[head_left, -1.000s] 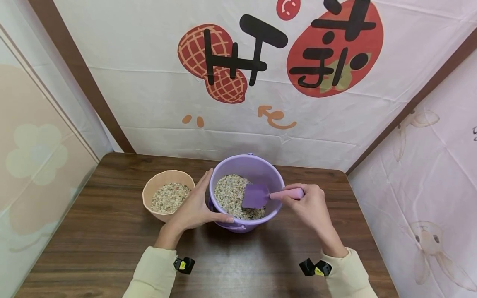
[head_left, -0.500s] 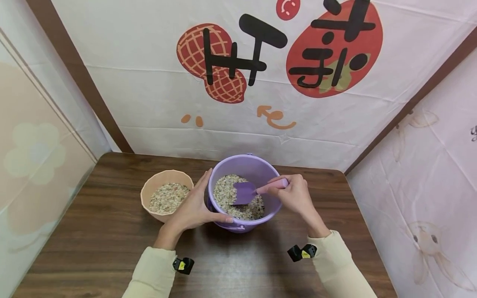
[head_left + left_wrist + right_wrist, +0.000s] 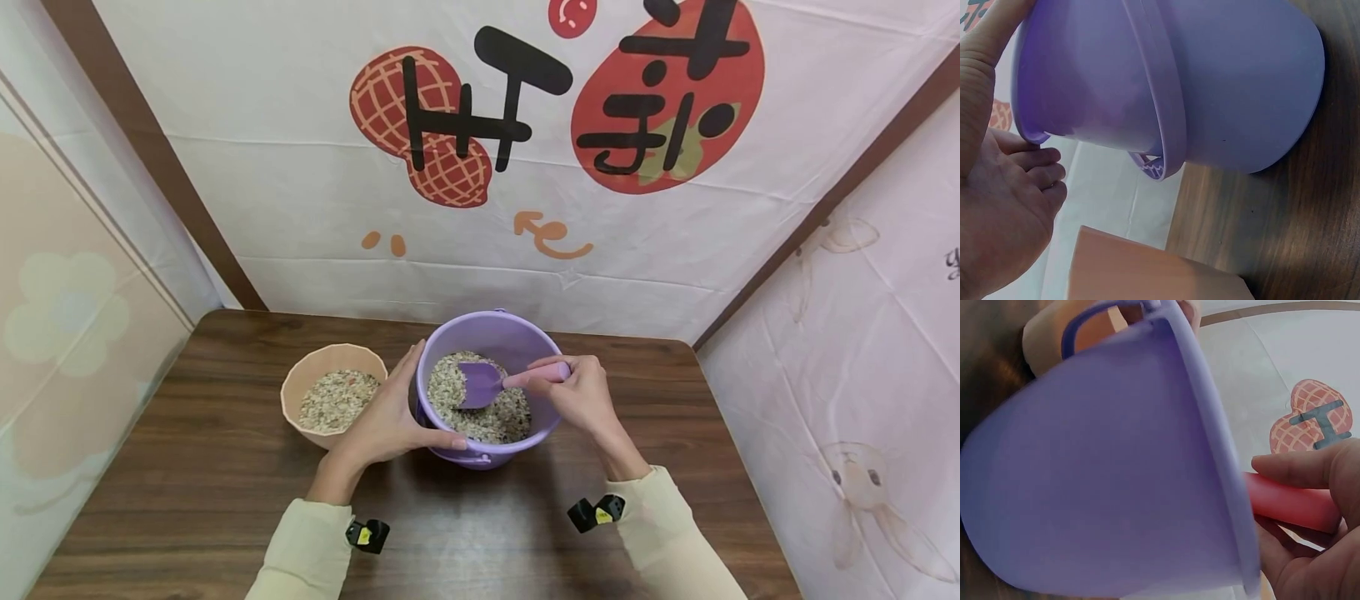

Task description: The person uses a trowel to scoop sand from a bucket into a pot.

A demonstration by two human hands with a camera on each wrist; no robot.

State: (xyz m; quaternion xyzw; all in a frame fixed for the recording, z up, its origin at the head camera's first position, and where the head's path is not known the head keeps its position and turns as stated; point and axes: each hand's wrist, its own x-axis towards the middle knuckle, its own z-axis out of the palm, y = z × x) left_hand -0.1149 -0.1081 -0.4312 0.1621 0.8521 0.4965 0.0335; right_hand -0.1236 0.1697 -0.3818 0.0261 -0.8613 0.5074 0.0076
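The purple bucket [image 3: 491,398] is steadied by the left hand [image 3: 386,421], whose fingers and thumb are curved round its near left wall, the thumb lying along the front rim. The pink handle of a small spatula [image 3: 501,380] is gripped by the right hand [image 3: 581,396] above the bucket's right rim, and the purple blade is dipped into the grain mix [image 3: 480,408] that fills the bucket's bottom. In the right wrist view the pink handle is seen pinched between the fingers just beyond the rim. A peach bowl [image 3: 333,402], also holding grain mix, stands just beside the bucket on its left, behind the left hand. Both vessels rest on a dark wood-grain table [image 3: 210,467], near its far edge. Pale cream sleeves are worn on both arms, with a small black clip at each wrist. The table is enclosed by fabric backdrops: a white cloth [image 3: 480,167] printed with a peanut, a strawberry and bold black characters at the back, a pale floral panel on the left, and a pink sheet with rabbits on the right. Compared with a second ago, the right hand has been drawn in over the bucket and the blade shifted leftward and farther into the grain; the left hand's hold is unchanged.
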